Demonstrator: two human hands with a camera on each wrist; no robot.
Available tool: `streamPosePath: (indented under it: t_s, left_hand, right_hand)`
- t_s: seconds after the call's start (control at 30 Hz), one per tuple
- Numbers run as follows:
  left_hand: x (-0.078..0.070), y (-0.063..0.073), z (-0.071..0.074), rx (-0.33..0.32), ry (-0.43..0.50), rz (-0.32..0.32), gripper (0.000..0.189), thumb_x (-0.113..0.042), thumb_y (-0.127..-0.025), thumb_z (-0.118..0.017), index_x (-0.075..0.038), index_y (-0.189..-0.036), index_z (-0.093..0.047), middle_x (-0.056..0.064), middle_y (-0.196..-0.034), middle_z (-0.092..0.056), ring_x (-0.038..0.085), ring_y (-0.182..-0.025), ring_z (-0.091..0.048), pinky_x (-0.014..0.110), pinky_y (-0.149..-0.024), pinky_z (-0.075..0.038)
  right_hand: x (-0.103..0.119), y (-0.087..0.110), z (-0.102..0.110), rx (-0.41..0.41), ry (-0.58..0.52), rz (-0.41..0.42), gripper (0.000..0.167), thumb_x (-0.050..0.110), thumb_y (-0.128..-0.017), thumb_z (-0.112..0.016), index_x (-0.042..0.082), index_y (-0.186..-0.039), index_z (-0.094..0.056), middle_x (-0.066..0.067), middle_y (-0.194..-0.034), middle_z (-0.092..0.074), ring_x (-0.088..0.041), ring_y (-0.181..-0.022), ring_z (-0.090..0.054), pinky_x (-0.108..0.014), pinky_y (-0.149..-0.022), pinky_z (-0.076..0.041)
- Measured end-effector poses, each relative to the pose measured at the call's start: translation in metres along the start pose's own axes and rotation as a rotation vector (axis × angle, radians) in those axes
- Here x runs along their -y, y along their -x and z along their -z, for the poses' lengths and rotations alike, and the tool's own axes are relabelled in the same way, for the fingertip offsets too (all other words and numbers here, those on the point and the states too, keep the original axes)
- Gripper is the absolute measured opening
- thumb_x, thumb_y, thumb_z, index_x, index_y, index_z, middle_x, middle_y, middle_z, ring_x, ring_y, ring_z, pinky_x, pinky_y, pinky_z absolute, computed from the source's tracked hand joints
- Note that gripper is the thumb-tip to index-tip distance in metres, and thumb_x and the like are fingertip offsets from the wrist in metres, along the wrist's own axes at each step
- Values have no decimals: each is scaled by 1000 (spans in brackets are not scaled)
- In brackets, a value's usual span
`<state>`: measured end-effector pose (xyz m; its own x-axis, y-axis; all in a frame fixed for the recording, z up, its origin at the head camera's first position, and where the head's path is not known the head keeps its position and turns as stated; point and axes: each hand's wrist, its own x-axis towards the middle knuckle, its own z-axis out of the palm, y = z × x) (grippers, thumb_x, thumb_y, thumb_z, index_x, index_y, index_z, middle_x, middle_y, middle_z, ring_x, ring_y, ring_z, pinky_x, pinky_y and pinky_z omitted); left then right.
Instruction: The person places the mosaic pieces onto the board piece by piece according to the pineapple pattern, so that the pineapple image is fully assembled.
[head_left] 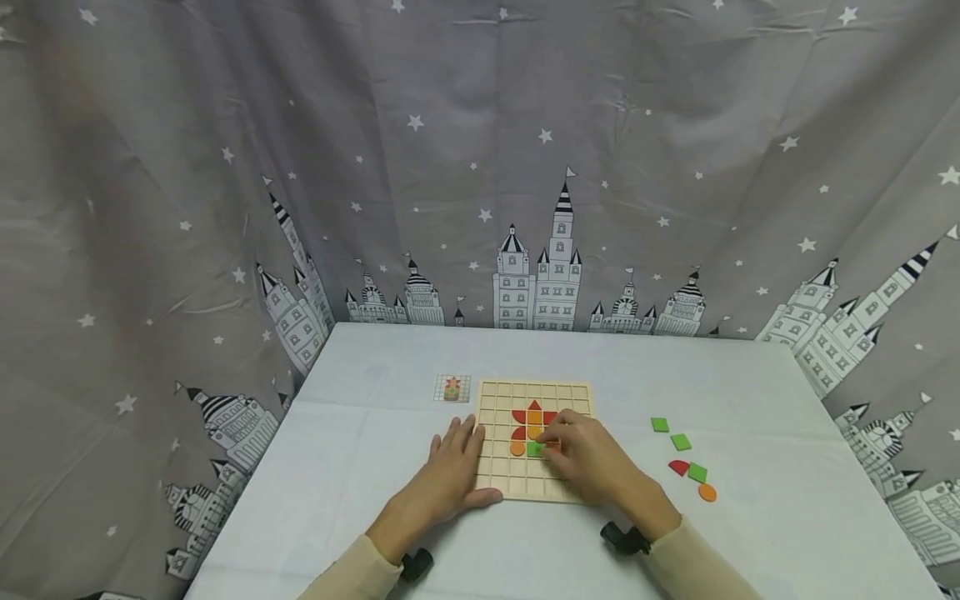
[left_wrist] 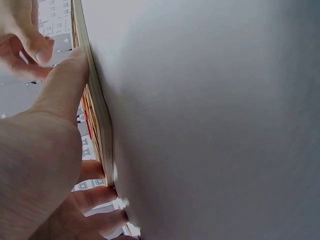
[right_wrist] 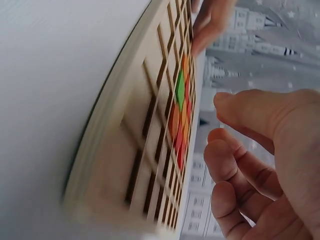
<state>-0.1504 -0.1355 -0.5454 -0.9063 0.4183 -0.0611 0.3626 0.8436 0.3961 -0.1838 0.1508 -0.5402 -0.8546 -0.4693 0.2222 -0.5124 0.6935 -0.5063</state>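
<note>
A wooden grid board point(head_left: 497, 479) lies on the table with several coloured pieces set in its cells. Among them are a red triangle point(head_left: 534, 406), red curved pieces, an orange square point(head_left: 534, 417), orange discs point(head_left: 517, 448) and a green square point(head_left: 533, 450). My left hand point(head_left: 448, 471) rests against the board's left edge, fingers extended along it and thumb at the near corner. Over the board's right half hovers my right hand point(head_left: 588, 454), hiding some cells. In the right wrist view its thumb and loosely bent fingers point(right_wrist: 220, 155) are apart, with nothing between them.
Loose pieces lie right of the board: several green squares point(head_left: 680, 442), a red curved piece point(head_left: 678, 467) and an orange disc point(head_left: 707, 492). A small pattern card point(head_left: 452, 388) sits beyond the board's left corner. A grey printed curtain point(head_left: 480, 125) hangs behind the white table point(head_left: 360, 467).
</note>
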Motion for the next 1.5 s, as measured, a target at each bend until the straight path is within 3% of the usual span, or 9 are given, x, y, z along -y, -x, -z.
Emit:
streamPosePath:
  t_s: [0.17,0.43,0.53,0.7,0.87,0.97,1.1,1.3,1.5]
  left_hand:
    - [1,-1,-1,-10,3,-6,114,-59,-99,-89,9,-175,-39,38,-185,-32,63,-174,-31,84,-132,-37]
    - [1,-2,-1,-7,19,-15,113,-58,-99,-89,9,-176,-38,38,-186,-30,63,-175,-29,85,-133,-35]
    - [1,-2,-1,1,14,-8,113,-57,-100,-89,8,-177,-38,37,-187,-30,63,-175,-28,85,-133,-34]
    - [-2,0,-1,15,30,3,114,-58,-99,-88,8,-177,-38,37,-187,-29,62,-176,-27,84,-134,-33]
    - [-4,2,-1,10,37,3,115,-58,-98,-90,9,-176,-39,37,-187,-30,62,-176,-28,85,-134,-34]
    - [-4,2,-1,6,32,1,115,-58,-97,-90,9,-175,-39,37,-186,-30,62,-175,-29,85,-133,-35]
    - [-3,3,-2,5,29,0,115,-58,-98,-90,9,-175,-39,37,-186,-31,62,-175,-30,85,-133,-35]
    - [-3,3,0,5,37,-1,115,-58,-98,-90,10,-175,-38,38,-186,-30,63,-175,-29,85,-133,-34]
    - [-2,1,3,8,33,7,115,-58,-99,-89,9,-176,-38,37,-187,-28,61,-176,-27,84,-135,-33]
  right_hand:
    - [-19,20,16,-51,-22,-41,16,12,-101,-92,15,-117,-91,4,-113,-78,-6,-87,-63,-21,-76,-55]
    - [-56,69,55,-180,36,-46,28,9,-89,-102,15,-114,-89,2,-108,-77,-2,-81,-60,-22,-68,-50]
    - [-68,89,69,-182,56,-124,33,14,-86,-105,16,-114,-89,1,-107,-76,-4,-79,-58,-22,-67,-49]
    - [-88,119,86,-115,106,-295,44,29,-83,-109,16,-120,-89,-2,-113,-75,-6,-80,-56,-23,-67,-47]
    - [-108,140,101,-72,143,-397,56,37,-82,-109,11,-126,-85,-5,-115,-73,-6,-81,-52,-25,-67,-45]
    - [-118,148,106,-38,130,-461,58,36,-85,-107,4,-125,-80,-6,-110,-71,-8,-82,-54,-25,-67,-46]
    - [-126,153,108,11,90,-538,48,30,-89,-104,1,-118,-79,-4,-102,-72,-11,-82,-58,-24,-67,-49]
    - [-128,153,106,-6,83,-536,26,23,-90,-100,8,-103,-84,2,-92,-74,-5,-77,-56,-23,-66,-50]
    - [-126,149,105,1,75,-534,22,21,-91,-99,8,-101,-83,3,-86,-69,-7,-76,-54,-24,-66,-46]
